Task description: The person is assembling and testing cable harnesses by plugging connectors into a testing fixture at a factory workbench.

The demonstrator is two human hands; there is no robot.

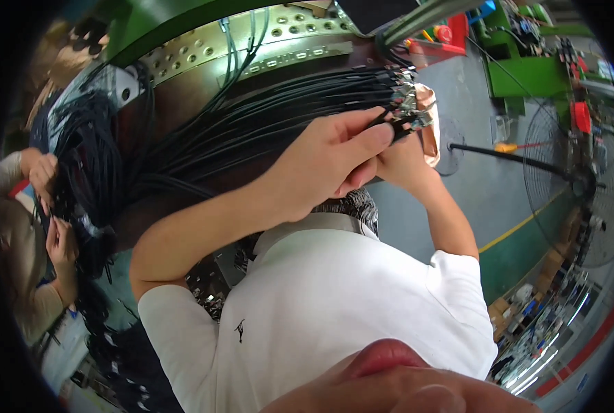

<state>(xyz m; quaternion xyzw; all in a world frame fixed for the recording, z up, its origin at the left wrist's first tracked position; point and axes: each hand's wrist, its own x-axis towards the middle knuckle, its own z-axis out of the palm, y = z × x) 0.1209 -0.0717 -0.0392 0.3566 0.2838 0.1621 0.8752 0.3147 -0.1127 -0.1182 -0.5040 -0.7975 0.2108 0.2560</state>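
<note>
L hand [327, 162] fingers pinch metal-tipped ends of long black cable bundle [266, 120] at frame ctr-top w/ R hand [400, 162] behind it, grip can't tell.

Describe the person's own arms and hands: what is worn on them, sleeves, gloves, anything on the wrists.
Both hands are bare, with no gloves: the left hand and the right hand. The forearms are uncovered too. Short white sleeves of a white collared shirt end above the elbows. No watch, band or ring shows on the visible parts.
</note>
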